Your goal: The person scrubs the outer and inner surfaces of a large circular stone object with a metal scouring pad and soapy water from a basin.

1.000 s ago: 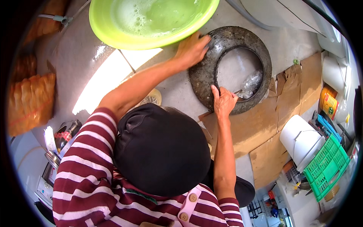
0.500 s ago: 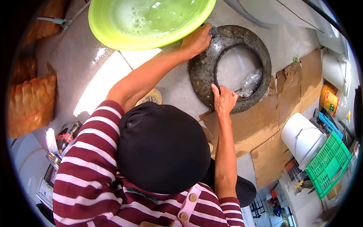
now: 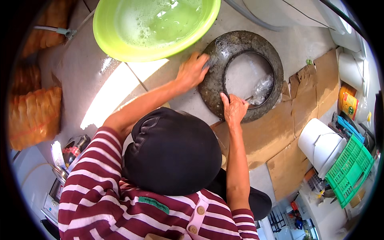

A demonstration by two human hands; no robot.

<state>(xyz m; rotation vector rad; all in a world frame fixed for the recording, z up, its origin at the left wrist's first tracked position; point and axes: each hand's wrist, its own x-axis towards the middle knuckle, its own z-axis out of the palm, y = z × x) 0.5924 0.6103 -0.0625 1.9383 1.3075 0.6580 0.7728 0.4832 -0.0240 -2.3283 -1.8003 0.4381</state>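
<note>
While my left hand (image 3: 193,71) pinches a grey scrubber (image 3: 207,63) at the dark ring (image 3: 214,82), my right hand (image 3: 235,109) clasps its inner rim. It lies near the green basin (image 3: 130,55), mottled with grime; I judge scrubbing begun, much left.

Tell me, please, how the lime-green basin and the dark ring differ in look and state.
Colour: the lime-green basin is bright, while the dark ring is blackish and blotchy. Shape: the basin is a hollow vessel, whereas the ring has an open centre through which pale floor shows. State: the basin contains foamy water; the ring is held near its inner edge by the right hand. Both have rounded outlines.
</note>
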